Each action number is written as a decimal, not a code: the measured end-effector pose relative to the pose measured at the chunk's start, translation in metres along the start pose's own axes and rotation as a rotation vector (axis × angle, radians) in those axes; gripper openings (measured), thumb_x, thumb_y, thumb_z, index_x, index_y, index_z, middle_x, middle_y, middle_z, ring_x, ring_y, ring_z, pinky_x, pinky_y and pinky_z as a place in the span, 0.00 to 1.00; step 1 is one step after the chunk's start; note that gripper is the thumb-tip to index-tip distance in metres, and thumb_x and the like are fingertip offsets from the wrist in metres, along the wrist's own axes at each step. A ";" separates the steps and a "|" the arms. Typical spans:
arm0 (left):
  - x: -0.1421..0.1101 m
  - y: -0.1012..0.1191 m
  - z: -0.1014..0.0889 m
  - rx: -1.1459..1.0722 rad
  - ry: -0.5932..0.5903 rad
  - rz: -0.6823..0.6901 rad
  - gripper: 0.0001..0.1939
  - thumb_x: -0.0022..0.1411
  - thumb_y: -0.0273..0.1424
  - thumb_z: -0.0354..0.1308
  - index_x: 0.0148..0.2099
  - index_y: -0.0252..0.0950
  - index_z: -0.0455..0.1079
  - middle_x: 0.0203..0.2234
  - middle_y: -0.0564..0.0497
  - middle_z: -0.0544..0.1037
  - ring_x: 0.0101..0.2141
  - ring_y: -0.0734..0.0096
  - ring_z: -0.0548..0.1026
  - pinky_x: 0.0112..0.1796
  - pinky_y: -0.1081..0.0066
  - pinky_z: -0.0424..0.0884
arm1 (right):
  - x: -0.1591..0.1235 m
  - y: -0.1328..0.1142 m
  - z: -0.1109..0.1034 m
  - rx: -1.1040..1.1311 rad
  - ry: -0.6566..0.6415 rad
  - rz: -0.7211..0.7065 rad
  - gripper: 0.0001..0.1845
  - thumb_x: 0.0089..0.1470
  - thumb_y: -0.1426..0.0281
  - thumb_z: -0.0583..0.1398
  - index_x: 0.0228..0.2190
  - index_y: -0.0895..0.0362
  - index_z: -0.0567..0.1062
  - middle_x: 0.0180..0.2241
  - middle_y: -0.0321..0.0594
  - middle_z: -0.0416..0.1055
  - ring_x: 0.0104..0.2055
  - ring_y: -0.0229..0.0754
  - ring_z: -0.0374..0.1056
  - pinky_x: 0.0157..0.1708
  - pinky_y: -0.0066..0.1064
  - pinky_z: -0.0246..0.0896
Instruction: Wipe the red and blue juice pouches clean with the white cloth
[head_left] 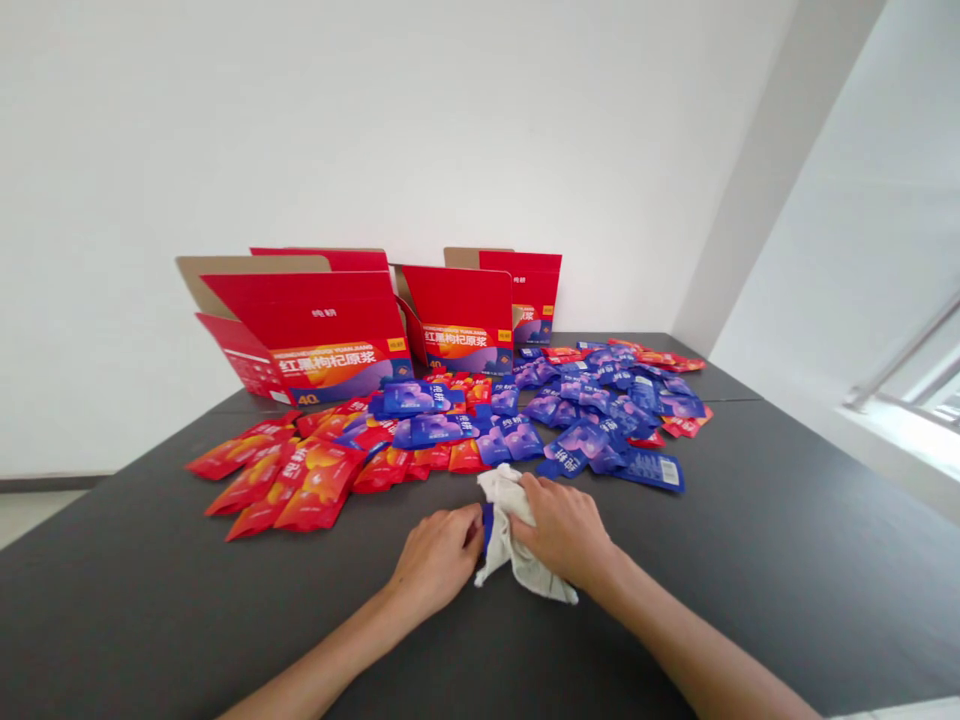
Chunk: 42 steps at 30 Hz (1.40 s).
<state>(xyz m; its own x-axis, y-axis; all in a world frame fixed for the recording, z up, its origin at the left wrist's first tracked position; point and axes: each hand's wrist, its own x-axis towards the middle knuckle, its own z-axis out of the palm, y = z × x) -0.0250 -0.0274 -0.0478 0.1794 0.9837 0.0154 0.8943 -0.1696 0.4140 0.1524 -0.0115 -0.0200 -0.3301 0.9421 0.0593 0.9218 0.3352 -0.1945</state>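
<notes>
Near the front middle of the dark table, my right hand (pixel 562 525) is closed on a crumpled white cloth (pixel 504 490). The cloth is wrapped around a blue pouch (pixel 488 528), of which only a narrow strip shows. My left hand (pixel 441 548) pinches that pouch at its left side, with fingertips partly hidden. Just beyond my hands lie blue pouches (pixel 585 440) in a loose heap to the right. Red pouches (pixel 319 485) lie fanned out to the left, and several blue ones (pixel 435 430) rest on red ones in the middle.
Red printed cartons with raised flaps stand behind the pouches: a large one (pixel 315 335) at left, another (pixel 457 315) in the middle, one (pixel 534 290) farther back. The black table (pixel 750 560) reaches a white wall (pixel 600 150). A metal rail (pixel 900 355) is at right.
</notes>
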 end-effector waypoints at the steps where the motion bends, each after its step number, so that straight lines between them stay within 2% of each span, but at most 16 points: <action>1: 0.000 0.000 0.000 -0.025 0.001 0.002 0.09 0.59 0.31 0.47 0.28 0.39 0.65 0.24 0.52 0.75 0.27 0.68 0.72 0.26 0.73 0.53 | 0.001 0.005 -0.001 -0.018 -0.010 0.051 0.17 0.53 0.60 0.52 0.42 0.53 0.67 0.39 0.43 0.72 0.40 0.48 0.69 0.35 0.34 0.57; 5: -0.001 -0.003 -0.009 -0.163 0.011 0.030 0.11 0.59 0.30 0.47 0.24 0.38 0.62 0.19 0.55 0.73 0.24 0.72 0.71 0.26 0.75 0.56 | 0.005 0.041 -0.011 -0.051 -0.022 0.226 0.18 0.54 0.59 0.52 0.42 0.55 0.67 0.39 0.46 0.73 0.40 0.50 0.69 0.35 0.35 0.56; 8: 0.003 -0.016 -0.030 -0.265 0.082 0.039 0.14 0.60 0.36 0.45 0.24 0.37 0.59 0.18 0.55 0.72 0.23 0.73 0.70 0.26 0.76 0.60 | 0.009 0.066 -0.019 -0.013 0.034 0.299 0.21 0.56 0.55 0.49 0.43 0.55 0.67 0.39 0.46 0.72 0.40 0.49 0.69 0.33 0.33 0.54; 11: 0.016 -0.042 -0.060 -0.314 0.234 -0.030 0.16 0.62 0.40 0.40 0.26 0.37 0.58 0.20 0.55 0.71 0.21 0.74 0.68 0.24 0.76 0.62 | 0.014 0.077 -0.019 0.049 0.086 0.284 0.21 0.56 0.55 0.48 0.43 0.55 0.67 0.39 0.44 0.72 0.41 0.47 0.69 0.33 0.30 0.53; 14: 0.038 -0.075 -0.087 -0.276 0.404 -0.161 0.16 0.63 0.36 0.38 0.28 0.36 0.60 0.21 0.54 0.71 0.22 0.75 0.68 0.25 0.75 0.63 | 0.018 0.076 -0.011 0.092 0.062 0.241 0.22 0.56 0.55 0.49 0.44 0.55 0.67 0.38 0.43 0.72 0.41 0.47 0.68 0.33 0.30 0.52; 16: 0.053 -0.097 -0.098 -0.206 0.465 -0.253 0.16 0.64 0.34 0.40 0.28 0.34 0.63 0.22 0.53 0.71 0.24 0.74 0.69 0.27 0.73 0.64 | 0.019 0.074 -0.005 0.102 0.028 0.219 0.23 0.55 0.55 0.50 0.46 0.55 0.66 0.38 0.43 0.73 0.41 0.47 0.69 0.33 0.30 0.52; 20: 0.073 -0.124 -0.101 -0.026 0.462 -0.381 0.14 0.64 0.39 0.50 0.35 0.32 0.68 0.29 0.51 0.73 0.31 0.71 0.72 0.36 0.66 0.68 | 0.019 0.072 0.001 0.101 -0.006 0.203 0.24 0.54 0.54 0.51 0.47 0.56 0.67 0.39 0.44 0.73 0.40 0.48 0.69 0.32 0.31 0.52; 24: 0.075 -0.129 -0.093 0.122 0.467 -0.412 0.13 0.63 0.37 0.50 0.41 0.32 0.68 0.35 0.48 0.74 0.36 0.66 0.73 0.40 0.61 0.68 | 0.020 0.074 0.002 0.100 0.004 0.196 0.25 0.54 0.54 0.51 0.47 0.56 0.67 0.39 0.44 0.73 0.40 0.47 0.69 0.33 0.31 0.53; 29: 0.067 -0.113 -0.097 0.233 0.521 -0.319 0.10 0.60 0.29 0.48 0.42 0.34 0.67 0.35 0.43 0.75 0.39 0.56 0.73 0.40 0.63 0.66 | 0.021 0.074 0.003 0.086 0.003 0.204 0.26 0.54 0.54 0.52 0.48 0.56 0.66 0.41 0.45 0.72 0.42 0.48 0.68 0.33 0.30 0.53; 34: 0.071 -0.065 -0.108 0.296 0.634 -0.102 0.21 0.60 0.26 0.44 0.57 0.32 0.54 0.51 0.38 0.63 0.53 0.52 0.61 0.52 0.59 0.58 | 0.018 0.069 -0.001 0.071 0.009 0.217 0.22 0.54 0.54 0.51 0.43 0.55 0.68 0.37 0.44 0.73 0.39 0.48 0.69 0.32 0.31 0.53; 38: 0.106 -0.012 -0.101 0.274 0.549 0.137 0.21 0.63 0.28 0.43 0.59 0.33 0.52 0.53 0.41 0.61 0.55 0.57 0.59 0.55 0.61 0.54 | 0.016 0.064 -0.005 0.057 0.020 0.195 0.21 0.54 0.55 0.51 0.42 0.55 0.68 0.37 0.44 0.73 0.39 0.49 0.69 0.32 0.32 0.53; 42: 0.168 0.035 -0.072 0.241 0.332 0.352 0.20 0.64 0.32 0.48 0.57 0.35 0.56 0.52 0.43 0.64 0.53 0.61 0.62 0.53 0.61 0.59 | 0.015 0.061 -0.007 0.056 0.019 0.193 0.19 0.53 0.56 0.51 0.42 0.54 0.67 0.39 0.44 0.72 0.40 0.48 0.69 0.33 0.31 0.53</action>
<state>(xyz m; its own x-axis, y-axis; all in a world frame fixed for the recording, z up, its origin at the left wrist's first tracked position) 0.0073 0.1365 0.0352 0.3807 0.8246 0.4185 0.8792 -0.4630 0.1124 0.2051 0.0234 -0.0239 -0.1439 0.9890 0.0339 0.9547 0.1478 -0.2584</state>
